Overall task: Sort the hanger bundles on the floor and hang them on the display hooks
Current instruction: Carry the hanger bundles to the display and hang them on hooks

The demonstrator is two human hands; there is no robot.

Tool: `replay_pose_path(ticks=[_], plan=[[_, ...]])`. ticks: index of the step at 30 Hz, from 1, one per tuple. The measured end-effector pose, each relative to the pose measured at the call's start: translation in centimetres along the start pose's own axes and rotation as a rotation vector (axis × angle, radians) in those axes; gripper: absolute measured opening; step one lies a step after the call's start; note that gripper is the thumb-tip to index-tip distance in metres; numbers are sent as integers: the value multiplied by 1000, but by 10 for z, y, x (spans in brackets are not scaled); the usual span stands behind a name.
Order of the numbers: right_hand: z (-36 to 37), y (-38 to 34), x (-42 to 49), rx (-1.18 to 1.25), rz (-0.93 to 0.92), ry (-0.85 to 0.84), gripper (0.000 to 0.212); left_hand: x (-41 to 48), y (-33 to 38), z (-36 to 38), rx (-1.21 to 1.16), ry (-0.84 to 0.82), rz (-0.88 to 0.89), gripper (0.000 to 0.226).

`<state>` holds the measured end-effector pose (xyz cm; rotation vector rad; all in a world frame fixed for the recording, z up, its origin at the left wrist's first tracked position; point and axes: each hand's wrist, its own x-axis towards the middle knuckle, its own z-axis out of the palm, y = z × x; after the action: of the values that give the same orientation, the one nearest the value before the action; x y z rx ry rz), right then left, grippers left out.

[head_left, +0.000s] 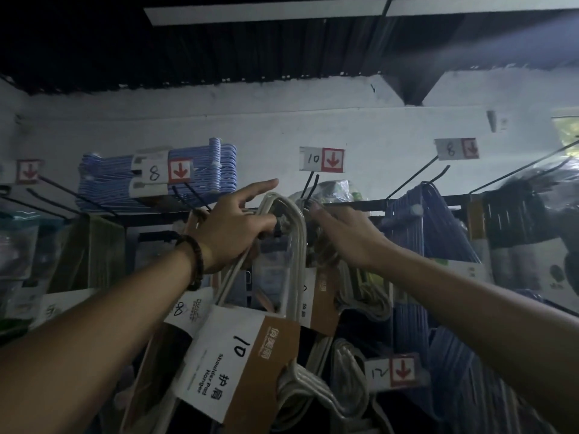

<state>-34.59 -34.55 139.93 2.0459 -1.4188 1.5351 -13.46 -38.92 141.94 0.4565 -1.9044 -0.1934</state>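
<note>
The left hand (233, 228) grips the looped tops of the white hanger bundle (232, 349), forefinger straight, just left of the display hook (310, 186) under the "10" tag (321, 159). The right hand (341, 233) reaches at that hook; its grip cannot be told. In this dim crowding, the loops might miss the thin prong and the bundle would drop.

Dim, bluish and grainy; brighter upper right; edges bowed.
</note>
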Motion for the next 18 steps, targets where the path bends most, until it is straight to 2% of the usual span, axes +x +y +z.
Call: replay_pose_path(ticks=[3,5,8,10,15,18], plan=[[6,-10,-21,74,-83,-103,56,2,0,7,-65,63,-57,72],[11,-12,-25,41,-94,-76,47,3,3,10,-81,77,-64,68],[19,-19,-27,45,-17,-27,25,8,6,8,-153,59,-74,64],[26,-25,-27,91,26,-25,26,9,8,5,-192,53,-86,59],[31,-43,-18,-57,54,11,35,6,13,-9,-251,48,-100,49],[31,-64,-7,-129,29,56,28,9,10,-25,-312,75,-112,40]])
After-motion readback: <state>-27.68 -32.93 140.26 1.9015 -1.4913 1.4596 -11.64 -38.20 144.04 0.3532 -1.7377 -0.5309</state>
